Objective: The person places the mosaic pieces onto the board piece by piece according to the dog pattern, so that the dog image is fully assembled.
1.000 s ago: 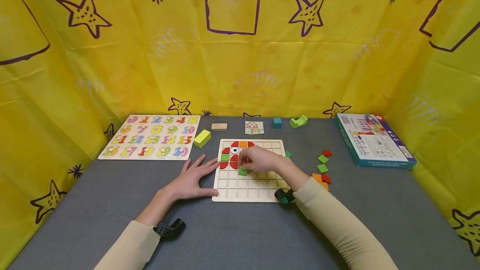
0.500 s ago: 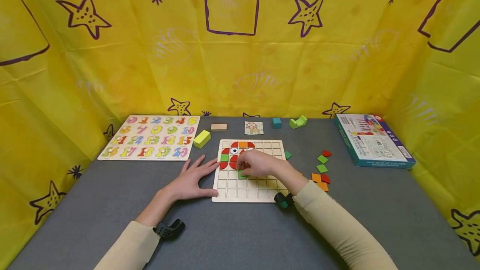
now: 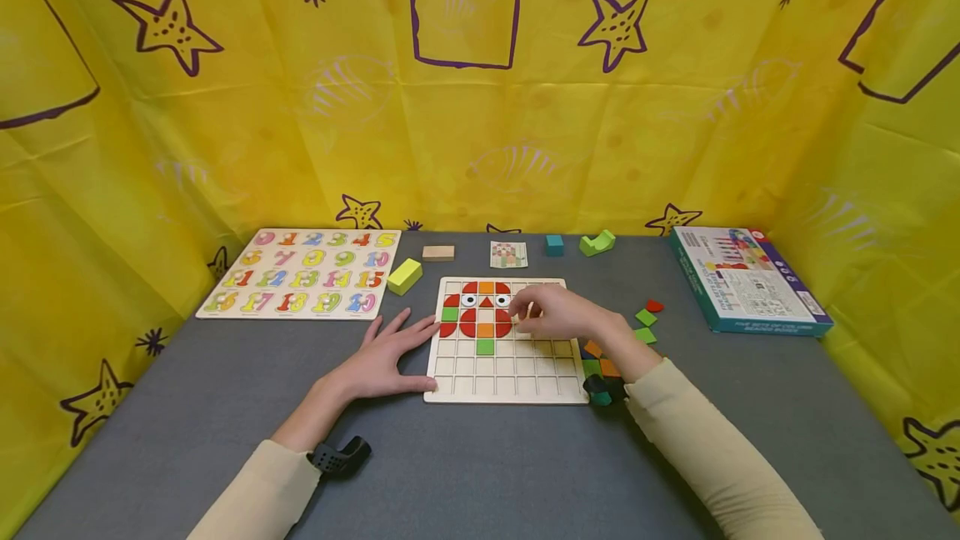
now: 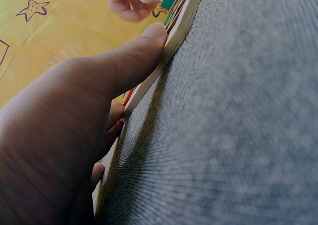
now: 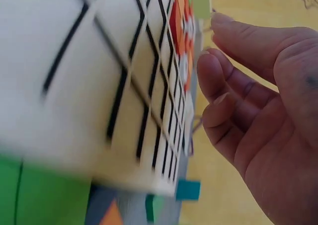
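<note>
Worktop [image 3: 480, 473] in grey felt carries everything, walled round by a yellow cloth printed with stars. Largest on it is the number puzzle [image 3: 302, 273] at far left, then the boxed game [image 3: 746, 277] at far right. Between them, in front of the person, lies the wooden grid board [image 3: 501, 377], its upper left squares filled with red, orange and green tiles and two eye tiles; a single green tile [image 3: 485, 347] sits one row lower.

The left hand [image 3: 382, 361] lies flat on the worktop, fingers straight and spread, grip apart, its thumb pressed against the board's left edge as the left wrist view shows. The right hand [image 3: 562, 315] hovers above the board's right part, just right of the filled squares, fingers loosely curled; the right wrist view shows nothing between them, so the grip is slack and empty.

Loose tiles [image 3: 645, 317] in green, red and orange lie just off the board's right edge, near the right wrist. Behind the board stand a yellow block [image 3: 404, 276], a plain wooden block [image 3: 438, 253], a pattern card [image 3: 508, 254], a teal cube [image 3: 554, 245] and a green arch piece [image 3: 597, 242]
</note>
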The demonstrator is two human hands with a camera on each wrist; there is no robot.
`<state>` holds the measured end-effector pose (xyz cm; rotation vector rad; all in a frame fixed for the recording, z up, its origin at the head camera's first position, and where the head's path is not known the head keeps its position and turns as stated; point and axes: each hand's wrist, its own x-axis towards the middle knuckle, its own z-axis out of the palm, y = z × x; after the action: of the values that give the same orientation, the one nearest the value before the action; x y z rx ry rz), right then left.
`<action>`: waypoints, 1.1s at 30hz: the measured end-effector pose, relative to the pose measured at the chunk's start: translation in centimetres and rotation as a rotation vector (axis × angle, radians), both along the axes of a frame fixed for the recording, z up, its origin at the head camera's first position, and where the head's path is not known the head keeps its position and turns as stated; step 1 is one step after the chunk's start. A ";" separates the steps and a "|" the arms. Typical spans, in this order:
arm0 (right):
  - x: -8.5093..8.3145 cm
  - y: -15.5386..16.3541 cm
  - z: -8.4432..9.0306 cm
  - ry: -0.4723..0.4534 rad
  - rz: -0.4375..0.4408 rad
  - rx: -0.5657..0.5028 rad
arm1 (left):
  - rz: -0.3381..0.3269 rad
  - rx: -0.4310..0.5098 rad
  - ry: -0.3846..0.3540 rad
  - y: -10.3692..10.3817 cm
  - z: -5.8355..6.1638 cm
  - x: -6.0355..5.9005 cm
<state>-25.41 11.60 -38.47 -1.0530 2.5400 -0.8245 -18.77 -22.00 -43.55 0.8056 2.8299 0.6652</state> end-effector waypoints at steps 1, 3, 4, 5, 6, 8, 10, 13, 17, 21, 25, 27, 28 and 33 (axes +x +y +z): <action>0.0 0.6 0.0 -0.004 -0.015 -0.009 | 0.000 0.000 -0.001 0.0 0.0 0.0; 0.1 1.8 0.2 -0.014 -0.041 -0.028 | -0.001 -0.003 0.000 0.0 0.0 0.0; 0.2 2.5 0.3 -0.016 -0.055 -0.032 | -0.002 -0.003 0.002 0.0 -0.1 0.0; 0.2 3.2 0.3 -0.015 -0.068 -0.036 | -0.003 -0.001 0.002 0.0 -0.1 0.0; 0.2 3.9 0.3 -0.017 -0.084 -0.038 | -0.002 0.000 0.001 0.0 -0.1 -0.1; 0.3 5.3 0.3 -0.006 -0.113 -0.033 | -0.002 0.001 0.000 0.0 -0.2 0.0; 0.3 6.7 0.0 0.010 -0.140 -0.029 | -0.002 0.005 0.000 0.0 -0.2 -0.1; 0.5 8.9 -0.2 0.016 -0.190 -0.021 | -0.006 0.006 0.003 0.0 -0.2 -0.1; 0.6 11.4 -0.6 0.012 -0.256 0.000 | -0.007 0.008 0.003 -0.1 -0.1 0.0; 0.7 13.3 -0.7 0.002 -0.295 0.008 | -0.001 0.008 0.000 -0.2 0.0 0.0; 0.8 14.9 -0.8 -0.007 -0.318 0.012 | -0.004 0.003 0.002 -0.2 -0.1 -0.1; 0.9 15.5 -0.8 -0.007 -0.324 0.017 | -0.006 0.003 0.002 -0.2 -0.1 -0.1; 0.9 15.7 -0.9 -0.003 -0.326 0.022 | -0.007 0.003 0.002 -0.2 -0.1 -0.1; 0.7 16.9 -1.1 0.019 -0.328 0.045 | -0.008 0.006 0.005 -0.1 0.0 0.0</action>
<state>-24.74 28.53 -39.57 -0.6410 2.7754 -0.8326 -18.80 -22.13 -43.59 0.8200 2.8294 0.6722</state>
